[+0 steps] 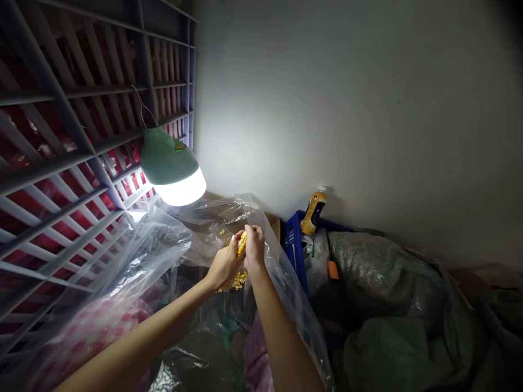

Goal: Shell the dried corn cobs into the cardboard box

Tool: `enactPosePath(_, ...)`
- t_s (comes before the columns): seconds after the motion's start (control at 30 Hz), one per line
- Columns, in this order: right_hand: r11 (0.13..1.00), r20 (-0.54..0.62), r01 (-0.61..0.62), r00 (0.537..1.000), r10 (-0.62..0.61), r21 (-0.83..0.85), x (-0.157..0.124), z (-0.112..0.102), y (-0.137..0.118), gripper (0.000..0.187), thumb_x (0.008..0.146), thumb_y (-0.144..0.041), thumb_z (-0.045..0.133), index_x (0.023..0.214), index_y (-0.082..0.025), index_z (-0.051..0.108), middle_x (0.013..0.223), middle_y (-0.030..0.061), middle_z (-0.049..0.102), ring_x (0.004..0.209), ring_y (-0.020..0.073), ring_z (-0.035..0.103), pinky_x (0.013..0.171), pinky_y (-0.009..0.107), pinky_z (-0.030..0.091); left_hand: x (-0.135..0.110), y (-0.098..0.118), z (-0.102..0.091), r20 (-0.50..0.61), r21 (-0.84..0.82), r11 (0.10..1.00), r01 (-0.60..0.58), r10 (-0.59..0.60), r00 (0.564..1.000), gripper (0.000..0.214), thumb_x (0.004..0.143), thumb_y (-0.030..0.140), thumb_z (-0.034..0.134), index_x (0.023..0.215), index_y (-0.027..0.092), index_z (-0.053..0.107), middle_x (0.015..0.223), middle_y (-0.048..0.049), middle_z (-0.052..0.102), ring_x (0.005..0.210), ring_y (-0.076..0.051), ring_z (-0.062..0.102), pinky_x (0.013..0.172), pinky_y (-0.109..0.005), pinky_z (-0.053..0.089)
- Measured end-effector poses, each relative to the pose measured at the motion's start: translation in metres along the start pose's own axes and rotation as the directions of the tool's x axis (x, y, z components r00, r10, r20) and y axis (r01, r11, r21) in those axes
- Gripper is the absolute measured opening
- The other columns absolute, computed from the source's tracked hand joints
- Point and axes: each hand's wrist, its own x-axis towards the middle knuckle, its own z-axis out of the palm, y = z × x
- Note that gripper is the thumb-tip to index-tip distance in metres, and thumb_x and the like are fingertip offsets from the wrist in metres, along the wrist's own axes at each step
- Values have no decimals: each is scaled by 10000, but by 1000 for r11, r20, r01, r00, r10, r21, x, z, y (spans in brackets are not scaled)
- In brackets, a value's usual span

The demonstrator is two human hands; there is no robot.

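Note:
A yellow corn cob (242, 245) is held upright and slightly tilted between my two hands. My left hand (224, 264) is closed round its lower left side, thumb pointing up along the kernels. On the upper right side, my right hand (255, 246) grips the cob with bent fingers. Part of the cob looks pale, but my fingers hide much of it. Loose corn kernels (240, 280) lie below my hands in a clear plastic bag (171, 239) that spreads wide around both forearms.
A lit green lamp (171, 163) hangs by a wire from stacked plastic crates (93, 155) on the left. To the right stand a blue basket (295, 245), a yellow drink bottle (314, 211) and full sacks (379, 267). A bare wall (347, 109) rises behind.

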Motion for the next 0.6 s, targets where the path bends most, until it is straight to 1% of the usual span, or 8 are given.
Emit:
enactPosePath(0.07,999,-6,-19,1000,19,31,1,-2,-2,146,707,-325,522,684,-211,434,455,-78,492,383,89,448,419,212,368,-1,-1,1,57,37,999,21,-23,998,546,861,485,189,921,165,628,895,-86,680,928,-228,582,800,-270,388)
enactPosePath(0.1,997,4,-46,999,46,59,2,-5,-4,166,722,-359,512,690,-210,446,441,-81,474,365,85,429,405,211,362,-2,0,1,73,59,998,16,-21,997,555,860,489,187,879,160,634,859,-91,681,884,-229,588,775,-268,392)
enactPosePath(0.2,981,73,-134,989,125,139,3,-12,-10,293,742,-467,493,632,-198,455,415,-76,424,346,72,399,390,205,359,-3,1,2,68,125,992,-10,2,998,574,860,489,180,735,148,625,755,-105,664,770,-225,585,708,-268,392)
enactPosePath(0.3,977,162,-132,981,104,169,0,-15,-12,402,747,-516,477,524,-192,393,421,-55,418,374,76,435,380,199,352,-3,1,3,28,143,990,-9,6,1000,534,865,458,188,661,163,583,702,-99,640,719,-210,569,670,-257,379)
enactPosePath(0.37,975,195,-117,978,79,189,-2,-13,-12,448,757,-531,461,484,-192,356,401,-52,403,356,75,426,356,198,330,-4,0,4,1,147,989,-15,15,1000,499,868,423,181,634,172,543,688,-88,622,695,-197,549,652,-253,365)
enactPosePath(0.5,976,165,-99,984,67,192,-5,-9,-13,512,793,-513,430,419,-191,297,312,-65,315,270,51,303,308,188,265,-3,-2,3,25,195,980,-50,46,999,462,855,421,191,546,181,436,572,-41,536,589,-167,477,589,-254,326)
enactPosePath(0.6,976,177,-113,981,80,186,-2,-10,-12,528,792,-508,441,403,-195,270,294,-66,300,255,48,272,295,188,252,0,-4,2,47,183,982,-56,48,998,470,848,454,195,522,181,396,522,-15,478,550,-148,434,564,-251,306)
